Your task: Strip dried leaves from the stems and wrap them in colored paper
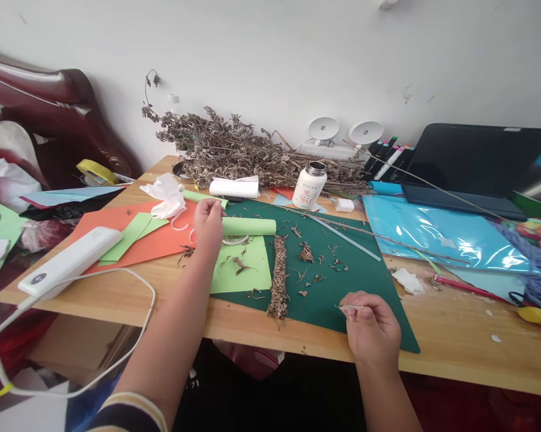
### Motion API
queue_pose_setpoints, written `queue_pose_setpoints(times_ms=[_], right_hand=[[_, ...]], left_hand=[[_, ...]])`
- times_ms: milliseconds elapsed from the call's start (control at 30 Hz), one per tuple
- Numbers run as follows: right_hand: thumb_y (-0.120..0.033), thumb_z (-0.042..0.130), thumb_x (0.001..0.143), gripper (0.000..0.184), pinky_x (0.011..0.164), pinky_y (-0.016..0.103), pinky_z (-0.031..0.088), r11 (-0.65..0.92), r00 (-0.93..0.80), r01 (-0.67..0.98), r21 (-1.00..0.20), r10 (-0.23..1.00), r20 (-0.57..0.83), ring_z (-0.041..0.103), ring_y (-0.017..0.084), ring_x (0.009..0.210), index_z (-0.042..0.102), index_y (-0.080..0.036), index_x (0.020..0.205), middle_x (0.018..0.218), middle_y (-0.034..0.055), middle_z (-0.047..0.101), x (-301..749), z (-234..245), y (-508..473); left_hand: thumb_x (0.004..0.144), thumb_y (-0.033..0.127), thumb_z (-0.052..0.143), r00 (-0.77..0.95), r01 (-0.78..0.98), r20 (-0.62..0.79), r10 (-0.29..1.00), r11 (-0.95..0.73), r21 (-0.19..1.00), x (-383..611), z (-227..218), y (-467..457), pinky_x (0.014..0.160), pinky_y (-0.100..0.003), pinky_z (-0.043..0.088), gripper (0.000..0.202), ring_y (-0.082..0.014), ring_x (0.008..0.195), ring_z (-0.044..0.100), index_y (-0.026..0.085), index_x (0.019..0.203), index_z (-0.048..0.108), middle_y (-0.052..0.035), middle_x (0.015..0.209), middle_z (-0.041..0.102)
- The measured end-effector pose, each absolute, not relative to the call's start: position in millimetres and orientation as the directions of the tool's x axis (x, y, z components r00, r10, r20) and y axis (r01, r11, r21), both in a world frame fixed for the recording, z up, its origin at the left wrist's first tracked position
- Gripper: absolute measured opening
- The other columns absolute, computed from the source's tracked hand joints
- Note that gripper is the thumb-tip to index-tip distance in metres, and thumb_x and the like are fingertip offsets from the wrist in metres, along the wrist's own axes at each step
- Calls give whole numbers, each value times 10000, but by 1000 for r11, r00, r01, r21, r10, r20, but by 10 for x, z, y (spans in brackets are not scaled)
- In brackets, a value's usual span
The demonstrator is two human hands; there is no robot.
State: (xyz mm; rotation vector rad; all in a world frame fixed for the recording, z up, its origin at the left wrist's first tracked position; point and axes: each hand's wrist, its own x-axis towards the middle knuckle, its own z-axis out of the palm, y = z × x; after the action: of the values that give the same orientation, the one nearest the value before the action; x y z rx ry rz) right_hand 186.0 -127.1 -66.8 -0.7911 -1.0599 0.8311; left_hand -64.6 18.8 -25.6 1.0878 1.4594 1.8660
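My left hand (208, 225) reaches across the table, fingers curled on the left end of a rolled light green paper tube (248, 226). The tube lies at the top of a flat light green sheet (241, 271) strewn with dry bits. My right hand (373, 327) rests at the near edge of the dark green mat (342, 282), thumb and forefinger pinched on a small pale strip (349, 308). A stick coated with dried plant bits (278, 277) lies on the mat between my hands.
Dried branches (238, 150) are piled at the back by a white bottle (310, 185) and a white roll (234, 188). Orange paper (130, 237) and a white corded device (69, 261) lie left. Blue plastic (436, 231), a laptop (472, 162) and markers sit right.
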Motion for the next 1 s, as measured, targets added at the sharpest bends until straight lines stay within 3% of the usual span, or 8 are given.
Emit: queue_pose_setpoints(times_ms=[233, 400, 567, 767, 1000], right_hand=[[-304, 589, 665, 135, 455, 237, 299, 432, 244, -191, -881, 891, 384, 404, 98, 524, 521, -198, 616, 531, -31, 419, 1881, -683, -1268], [-211, 552, 695, 14, 440, 226, 328, 342, 316, -154, -927, 906, 282, 423, 77, 503, 563, -206, 701, 615, -12, 503, 1859, -705, -1282], [-233, 506, 733, 91, 433, 227, 322, 298, 284, -155, -942, 927, 246, 412, 62, 465, 582, -185, 719, 638, 12, 548, 1846, -698, -1292], [-281, 445, 779, 227, 409, 214, 231, 300, 269, -238, -924, 934, 235, 346, 56, 435, 509, -165, 594, 517, -23, 434, 1844, -658, -1282], [-385, 473, 749, 339, 394, 206, 215, 371, 277, -309, -876, 916, 290, 326, 58, 419, 437, -159, 500, 440, -45, 339, 1860, -666, -1237]], left_hand=[[672, 274, 460, -529, 91, 273, 803, -266, 960, -648, -266, 182, 484, -191, 359, 101, -72, 509, 453, 174, 675, 469, 26, 591, 486], [663, 263, 463, -533, 63, 261, 805, -270, 961, -649, -268, 200, 470, -187, 353, 92, -68, 494, 450, 172, 681, 469, 30, 586, 484], [673, 268, 461, -529, 62, 268, 805, -278, 958, -656, -275, 207, 449, -180, 343, 102, -65, 482, 450, 171, 700, 476, 29, 580, 489], [690, 272, 463, -507, 135, 320, 801, -292, 947, -663, -293, 220, 479, -189, 365, 107, -65, 483, 444, 167, 700, 481, 29, 577, 482], [694, 267, 467, -492, 134, 324, 808, -297, 945, -663, -290, 222, 473, -183, 364, 107, -61, 477, 439, 163, 710, 482, 28, 574, 478]])
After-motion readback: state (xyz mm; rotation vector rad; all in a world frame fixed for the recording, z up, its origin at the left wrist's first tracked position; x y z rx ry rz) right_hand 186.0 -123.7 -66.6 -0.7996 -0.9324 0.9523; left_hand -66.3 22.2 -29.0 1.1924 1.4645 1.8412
